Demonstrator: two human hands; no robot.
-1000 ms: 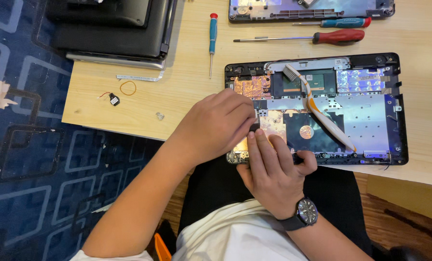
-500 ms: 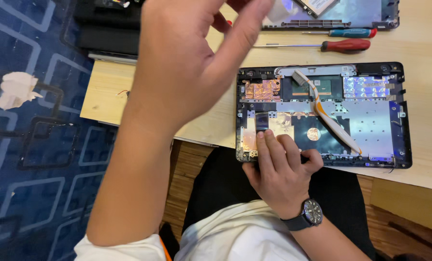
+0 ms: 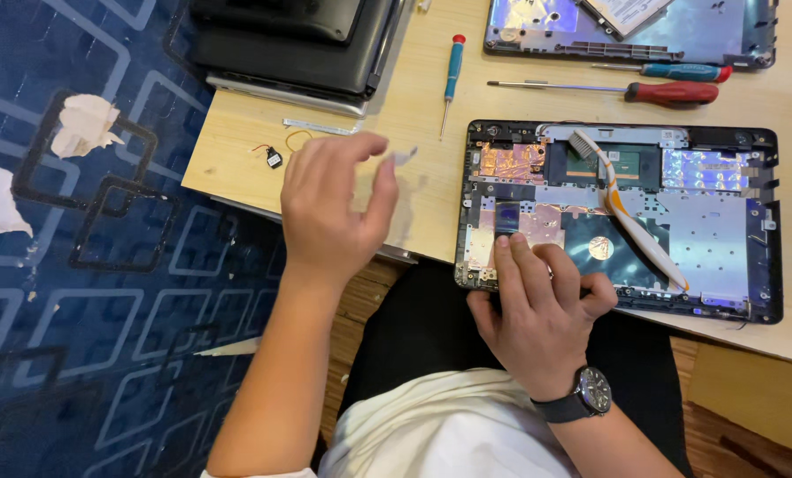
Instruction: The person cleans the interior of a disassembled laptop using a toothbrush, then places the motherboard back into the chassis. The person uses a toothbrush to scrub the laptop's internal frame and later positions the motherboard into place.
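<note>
An opened black laptop base (image 3: 759,221) with copper foil and silver shielding lies on the wooden table (image 3: 413,97). My right hand (image 3: 537,305), with a watch on its wrist, rests flat on the base's near left corner. Its index finger touches a small dark part (image 3: 506,215). My left hand (image 3: 329,208) hovers over the table left of the base, fingers spread. A small pale scrap (image 3: 405,158) sits just off its fingertips; whether they touch is unclear. A white and orange toothbrush (image 3: 639,230) lies across the base.
A blue screwdriver (image 3: 453,66), a red-handled one (image 3: 670,91) and a teal one (image 3: 683,71) lie behind the base. Another opened laptop base (image 3: 723,35) is at the back right, stacked black laptops (image 3: 289,44) at the back left. A small wired part (image 3: 273,158) lies near the table edge.
My left hand left the laptop base, rose close to the camera, and now hovers lower over the table's left part with fingers spread. My right hand stays on the base.
</note>
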